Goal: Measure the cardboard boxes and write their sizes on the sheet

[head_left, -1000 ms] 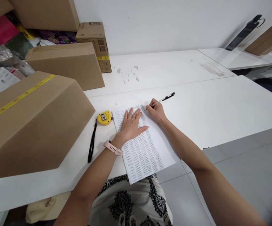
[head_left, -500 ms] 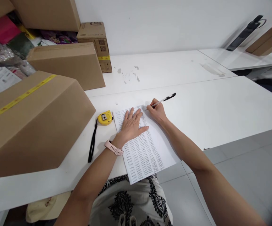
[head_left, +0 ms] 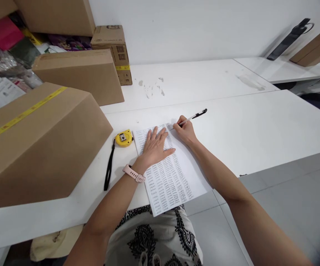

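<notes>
A sheet of paper (head_left: 167,184) covered in columns of handwriting lies on the white table, its lower end reaching past the table edge over my lap. My left hand (head_left: 154,147) rests flat on its upper part with the fingers spread. Closed around a pen (head_left: 195,115) with a clear barrel and black end, my right hand (head_left: 185,131) sits at the paper's upper right. The pen's tip is close to the written columns, mostly covered by my fingers. Left of the paper is a yellow tape measure (head_left: 124,138) with a black wrist strap (head_left: 109,168).
Cardboard boxes stand to the left, the nearest box (head_left: 51,147) bearing yellow tape. Behind it are a second box (head_left: 79,75) and a small printed box (head_left: 111,44). A dark bottle (head_left: 287,40) leans against the wall at the far right. The table (head_left: 248,129) ends at the right above a tiled floor.
Almost nothing differs. The pen's upper end has tipped very slightly while my right hand stays in place; my left hand keeps still on the paper.
</notes>
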`<state>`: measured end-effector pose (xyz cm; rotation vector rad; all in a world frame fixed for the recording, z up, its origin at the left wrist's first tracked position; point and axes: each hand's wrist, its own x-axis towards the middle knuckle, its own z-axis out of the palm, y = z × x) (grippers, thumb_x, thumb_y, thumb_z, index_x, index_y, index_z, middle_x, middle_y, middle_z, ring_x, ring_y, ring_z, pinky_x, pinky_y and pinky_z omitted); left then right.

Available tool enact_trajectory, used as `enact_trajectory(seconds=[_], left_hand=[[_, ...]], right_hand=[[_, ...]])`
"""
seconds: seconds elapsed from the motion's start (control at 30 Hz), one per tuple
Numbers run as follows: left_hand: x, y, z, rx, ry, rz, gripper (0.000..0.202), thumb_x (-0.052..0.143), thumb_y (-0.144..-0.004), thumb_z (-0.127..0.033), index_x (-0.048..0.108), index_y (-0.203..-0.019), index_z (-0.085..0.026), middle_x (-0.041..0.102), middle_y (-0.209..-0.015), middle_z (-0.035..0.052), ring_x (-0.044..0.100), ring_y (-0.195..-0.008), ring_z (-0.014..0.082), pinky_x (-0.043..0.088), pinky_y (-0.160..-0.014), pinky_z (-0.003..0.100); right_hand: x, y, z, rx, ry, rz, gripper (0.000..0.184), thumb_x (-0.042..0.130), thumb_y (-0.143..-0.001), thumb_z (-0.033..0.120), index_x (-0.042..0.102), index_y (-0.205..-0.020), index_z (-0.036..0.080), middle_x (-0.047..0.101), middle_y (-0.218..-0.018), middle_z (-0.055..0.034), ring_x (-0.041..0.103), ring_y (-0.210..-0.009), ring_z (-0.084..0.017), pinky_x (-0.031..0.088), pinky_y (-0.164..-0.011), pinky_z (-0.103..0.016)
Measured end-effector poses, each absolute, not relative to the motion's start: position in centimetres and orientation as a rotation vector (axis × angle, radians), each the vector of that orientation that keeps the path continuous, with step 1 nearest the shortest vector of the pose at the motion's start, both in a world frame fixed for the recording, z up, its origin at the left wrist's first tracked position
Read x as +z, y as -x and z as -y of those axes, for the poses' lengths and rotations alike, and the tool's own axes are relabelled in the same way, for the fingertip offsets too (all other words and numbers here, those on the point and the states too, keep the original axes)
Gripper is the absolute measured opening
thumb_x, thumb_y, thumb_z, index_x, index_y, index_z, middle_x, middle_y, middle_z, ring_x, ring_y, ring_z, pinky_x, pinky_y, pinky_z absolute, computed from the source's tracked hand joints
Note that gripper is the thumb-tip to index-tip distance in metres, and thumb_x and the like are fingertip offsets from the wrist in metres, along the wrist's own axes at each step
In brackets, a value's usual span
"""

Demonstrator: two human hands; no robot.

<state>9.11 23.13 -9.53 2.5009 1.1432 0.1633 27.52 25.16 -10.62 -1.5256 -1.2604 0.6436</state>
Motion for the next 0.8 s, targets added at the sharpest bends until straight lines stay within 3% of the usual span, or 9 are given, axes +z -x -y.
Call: enact_trajectory(seconds=[0.8], left_hand=[[-9.39, -9.12, -23.07, 0.164, -2.495, -1.145, 0.077, 0.052, -0.095, -0.057, 0.036, -0.156, -0.012, 0.022, -0.170, 0.0105, 0.003, -0.158, 0.0354, 0.003, -0.129, 0.054]], right_hand=[[-10.76, -27.56, -25.09, 0.633, 1.523, 1.250, 0.020, 0.058, -0.070, 0.020, 0.039, -0.063, 0.024, 0.037, -0.056, 0.0066, 0.034, -0.056, -0.012, 0.026, -0.054, -0.029]])
